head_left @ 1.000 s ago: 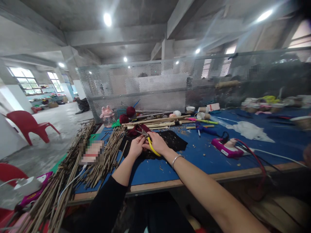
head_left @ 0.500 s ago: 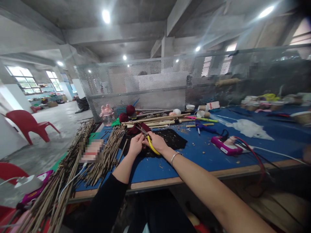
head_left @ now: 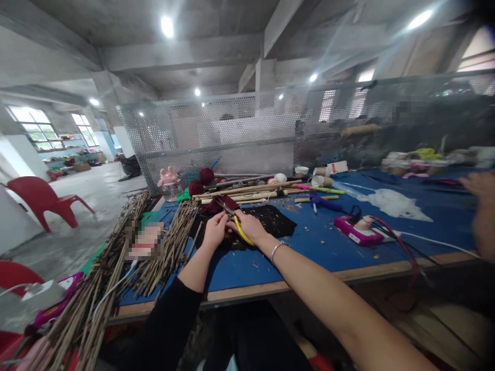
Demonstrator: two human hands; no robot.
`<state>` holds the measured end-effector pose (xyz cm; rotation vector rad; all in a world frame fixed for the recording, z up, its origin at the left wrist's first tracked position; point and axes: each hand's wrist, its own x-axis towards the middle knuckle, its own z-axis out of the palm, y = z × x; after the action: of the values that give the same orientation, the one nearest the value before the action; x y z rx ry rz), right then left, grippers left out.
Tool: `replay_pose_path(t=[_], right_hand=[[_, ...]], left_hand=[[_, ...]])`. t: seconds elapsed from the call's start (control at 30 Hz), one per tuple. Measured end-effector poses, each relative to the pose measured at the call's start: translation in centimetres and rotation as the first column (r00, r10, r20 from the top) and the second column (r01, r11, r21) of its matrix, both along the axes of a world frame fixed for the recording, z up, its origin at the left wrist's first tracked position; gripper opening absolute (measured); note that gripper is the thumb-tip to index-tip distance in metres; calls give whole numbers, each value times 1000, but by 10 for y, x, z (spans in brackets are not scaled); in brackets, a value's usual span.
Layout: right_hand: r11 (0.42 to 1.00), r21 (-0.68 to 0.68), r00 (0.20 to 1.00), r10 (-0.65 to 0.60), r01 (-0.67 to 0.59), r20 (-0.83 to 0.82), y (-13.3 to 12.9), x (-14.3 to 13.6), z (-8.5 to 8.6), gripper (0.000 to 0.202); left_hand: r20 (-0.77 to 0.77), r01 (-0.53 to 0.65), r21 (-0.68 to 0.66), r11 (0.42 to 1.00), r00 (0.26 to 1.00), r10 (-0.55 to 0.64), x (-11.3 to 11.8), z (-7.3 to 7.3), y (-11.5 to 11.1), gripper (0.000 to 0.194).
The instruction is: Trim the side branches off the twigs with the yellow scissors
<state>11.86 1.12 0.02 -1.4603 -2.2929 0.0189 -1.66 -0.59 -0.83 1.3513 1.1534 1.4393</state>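
Yellow-handled scissors (head_left: 243, 232) are in my right hand (head_left: 249, 226), their blades pointing away toward some dark red material (head_left: 220, 205). Close beside it, my left hand (head_left: 215, 229) is closed in a pinch; whatever sits between its fingertips is too small or hidden to name. Both hands are over a black cloth (head_left: 274, 220) spread on the blue table (head_left: 235, 275). A bundle of thin brown sticks (head_left: 174, 247) lies just left of my left hand.
Longer sticks (head_left: 96, 288) overhang the table's left edge. Behind my hands lie pale rods (head_left: 251, 196), dark red yarn balls (head_left: 195, 188) and a blue glue gun (head_left: 325, 202). A purple power strip (head_left: 358, 232) with cords sits right. At far right is another person's hand (head_left: 481, 190).
Another person's hand and forearm have come further into view at the far right edge. My own hands and the scissors stay nearly in place.
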Motion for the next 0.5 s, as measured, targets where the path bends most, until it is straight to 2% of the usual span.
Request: replay_pose_path(t=[0.37, 0.5], right_hand=[[999, -44, 1000, 18, -19, -24, 3, 1, -3, 53], [999, -32, 1000, -16, 15, -27, 3, 1, -2, 52]], left_hand=[[-17, 6, -17, 1000, 1000, -6, -4, -6, 5, 42], [14, 3, -12, 1000, 1000, -3, -4, -5, 4, 41]])
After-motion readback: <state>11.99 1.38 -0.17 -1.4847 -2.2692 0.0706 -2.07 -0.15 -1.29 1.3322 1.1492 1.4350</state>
